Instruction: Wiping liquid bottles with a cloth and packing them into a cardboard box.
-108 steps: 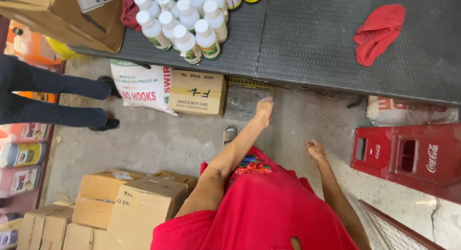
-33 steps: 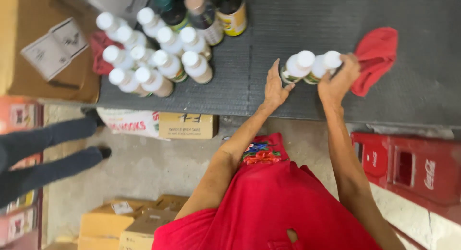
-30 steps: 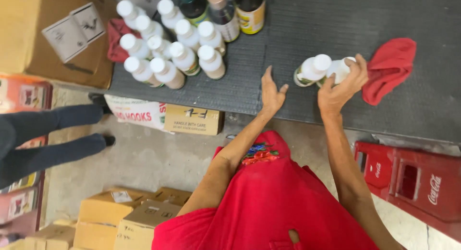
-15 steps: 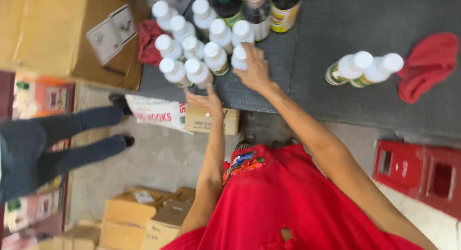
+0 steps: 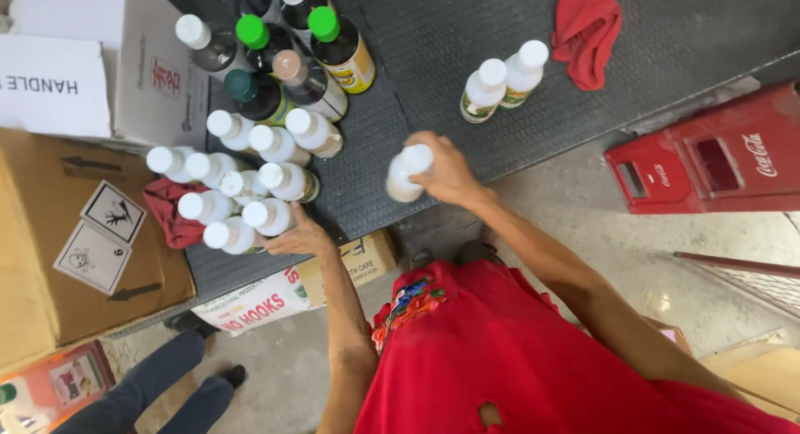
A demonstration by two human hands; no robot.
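My right hand [image 5: 446,169] grips a white bottle with a white cap [image 5: 407,172] and holds it over the dark ribbed platform [image 5: 433,75]. My left hand [image 5: 297,237] rests against the nearest bottle [image 5: 265,217] of a tight cluster of several white-capped bottles [image 5: 237,180] at the platform's front edge. Two more white bottles [image 5: 503,87] stand together farther right. Behind the cluster stand dark bottles with green, teal and tan caps [image 5: 292,55].
A red cloth [image 5: 587,30] lies at the platform's back right; another red rag [image 5: 169,213] lies by the cluster. Cardboard boxes [image 5: 75,234] and a white box [image 5: 100,63] fill the left. A red crate [image 5: 708,163] sits on the floor. Another person's legs [image 5: 158,392] stand lower left.
My right hand has lifted one white bottle out of the cluster and carried it right. My left hand moved up to the cluster's front bottle.
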